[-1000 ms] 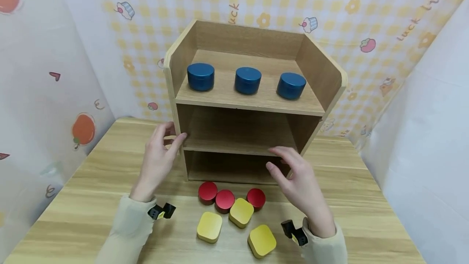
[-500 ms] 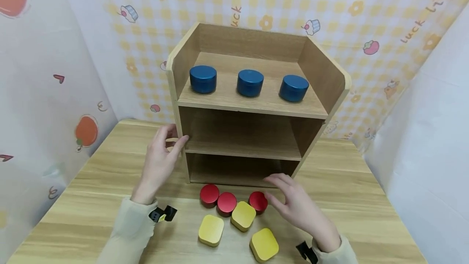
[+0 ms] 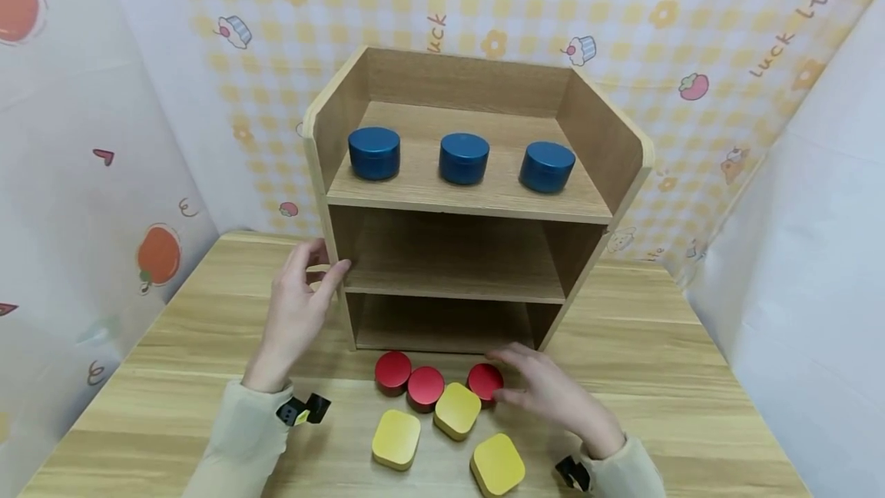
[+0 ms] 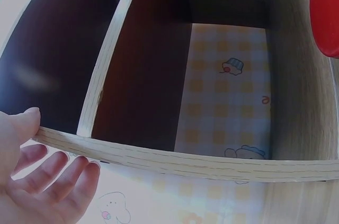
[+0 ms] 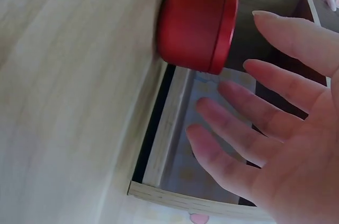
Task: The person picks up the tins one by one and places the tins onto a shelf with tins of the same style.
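My left hand point(image 3: 300, 306) holds the left side panel of a small wooden shelf point(image 3: 452, 210), thumb at the panel's front edge. In the left wrist view its fingers point(image 4: 53, 173) lie along the panel's outer side. With fingers spread, my right hand point(image 3: 553, 394) is beside the rightmost round red tin point(image 3: 485, 379). The right wrist view shows that tin point(image 5: 196, 25) standing just off the thumb and fingertips. Two more red tins, left point(image 3: 392, 371) and middle point(image 3: 425, 386), stand before the shelf. A square yellow tin point(image 3: 458, 408) sits close to the rightmost red one.
Three blue tins stand on the top board: left point(image 3: 374, 152), middle point(image 3: 464, 158) and right point(image 3: 547, 166). Two other yellow tins, left point(image 3: 396, 436) and right point(image 3: 498, 463), are nearer the front of the wooden table point(image 3: 691, 406). A patterned cloth point(image 3: 525, 6) hangs behind.
My right hand has come down from the shelf's lower right opening to the rightmost red tin. My left hand stays on the side panel, and the tins stand where they were.
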A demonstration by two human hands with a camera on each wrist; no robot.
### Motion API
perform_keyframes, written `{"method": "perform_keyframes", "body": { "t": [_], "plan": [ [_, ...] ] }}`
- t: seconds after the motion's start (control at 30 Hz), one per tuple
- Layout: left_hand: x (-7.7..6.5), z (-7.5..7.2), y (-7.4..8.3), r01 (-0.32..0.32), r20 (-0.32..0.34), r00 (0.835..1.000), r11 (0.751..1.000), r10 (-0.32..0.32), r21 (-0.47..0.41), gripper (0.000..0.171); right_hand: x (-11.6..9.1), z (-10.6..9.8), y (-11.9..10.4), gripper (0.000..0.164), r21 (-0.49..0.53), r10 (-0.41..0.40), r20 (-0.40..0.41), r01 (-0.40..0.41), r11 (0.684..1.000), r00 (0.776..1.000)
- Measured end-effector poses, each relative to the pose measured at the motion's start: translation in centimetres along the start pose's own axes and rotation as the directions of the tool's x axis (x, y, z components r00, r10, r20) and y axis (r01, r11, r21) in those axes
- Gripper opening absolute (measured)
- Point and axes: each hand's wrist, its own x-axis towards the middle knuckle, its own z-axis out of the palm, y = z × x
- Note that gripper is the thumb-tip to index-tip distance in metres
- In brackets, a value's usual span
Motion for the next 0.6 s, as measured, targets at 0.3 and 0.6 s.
{"method": "perform_keyframes", "body": {
  "t": [0.3,0.6],
  "plan": [
    [0.03,-0.11,0.29,-0.013,0.015,1.0,1.0,0.013,-0.003,0.029,0.23,0.55,0.32,0.049,-0.004,0.022,0.05,-0.021,1.0,0.999],
    [0.0,-0.06,0.18,-0.012,0.001,1.0,1.0,0.012,-0.002,0.029,0.7,1.07,0.27,0.057,0.014,0.065,0.116,-0.067,0.998,0.991]
  ]
}}
